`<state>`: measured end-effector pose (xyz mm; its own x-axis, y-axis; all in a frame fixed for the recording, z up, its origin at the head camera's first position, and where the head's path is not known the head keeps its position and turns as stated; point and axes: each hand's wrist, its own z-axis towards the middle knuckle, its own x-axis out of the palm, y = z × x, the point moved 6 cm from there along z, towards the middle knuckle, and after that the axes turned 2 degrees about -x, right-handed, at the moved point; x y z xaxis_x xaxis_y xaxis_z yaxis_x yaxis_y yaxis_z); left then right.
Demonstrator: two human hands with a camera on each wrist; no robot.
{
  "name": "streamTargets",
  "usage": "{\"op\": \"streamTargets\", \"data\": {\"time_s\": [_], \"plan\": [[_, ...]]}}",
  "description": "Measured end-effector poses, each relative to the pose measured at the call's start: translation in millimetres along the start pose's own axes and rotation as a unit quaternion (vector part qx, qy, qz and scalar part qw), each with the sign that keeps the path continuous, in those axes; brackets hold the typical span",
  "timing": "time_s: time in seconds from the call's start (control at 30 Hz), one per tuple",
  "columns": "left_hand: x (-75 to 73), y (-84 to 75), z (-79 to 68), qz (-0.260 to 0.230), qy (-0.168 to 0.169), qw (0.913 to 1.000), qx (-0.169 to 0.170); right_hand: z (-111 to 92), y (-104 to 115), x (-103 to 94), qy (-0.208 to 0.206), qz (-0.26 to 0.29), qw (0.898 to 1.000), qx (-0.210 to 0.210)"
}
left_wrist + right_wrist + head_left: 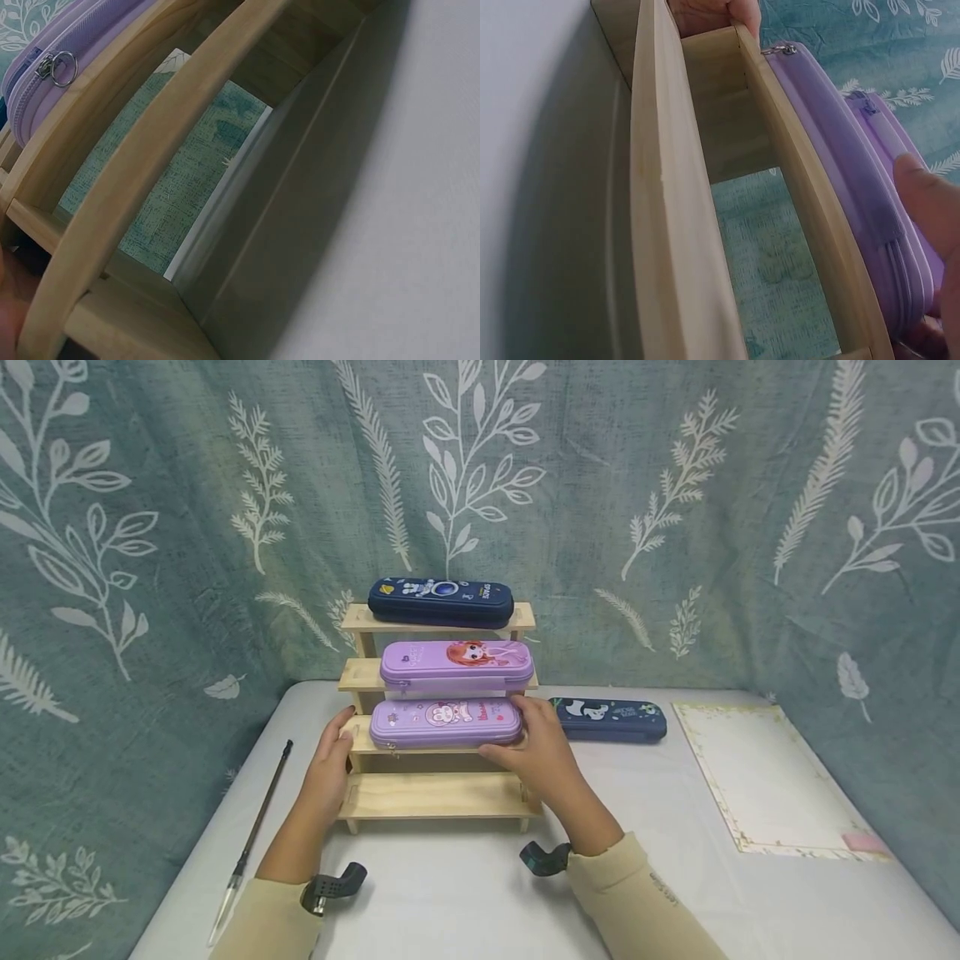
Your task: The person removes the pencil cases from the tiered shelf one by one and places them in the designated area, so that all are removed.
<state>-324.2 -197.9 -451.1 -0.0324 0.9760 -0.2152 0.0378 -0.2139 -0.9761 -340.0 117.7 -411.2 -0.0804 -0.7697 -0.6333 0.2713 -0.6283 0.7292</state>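
Grip of right hand (546, 752) narrow around lower lilac case (408, 724), left hand (327, 774) clasping left side of wooden rack (438, 795)

A curtained booth: leaf-printed drapes (577, 527) back and flank a white table (450, 893).

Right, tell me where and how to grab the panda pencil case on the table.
Likely the right end of the panda pencil case, coming from above and its right, thumb and fingers across the narrow width. It is long and lies flat; its right end is free, while the left lies near the wooden stand and the right hand.
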Motion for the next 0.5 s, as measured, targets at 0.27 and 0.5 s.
{"op": "streamTargets", "data": {"time_s": [0.27,0.5], "plan": [[-4.5,30.5,20.4,-0.008,-0.006,0.9998,0.017,-1.1,3.0,6.3,-0.004,0.002,1.0,0.025],[-3.8,29.8,21.0,-0.014,-0.006,0.9996,0.025,-0.1,1.4,5.9,-0.023,-0.034,0.999,0.01]]}}
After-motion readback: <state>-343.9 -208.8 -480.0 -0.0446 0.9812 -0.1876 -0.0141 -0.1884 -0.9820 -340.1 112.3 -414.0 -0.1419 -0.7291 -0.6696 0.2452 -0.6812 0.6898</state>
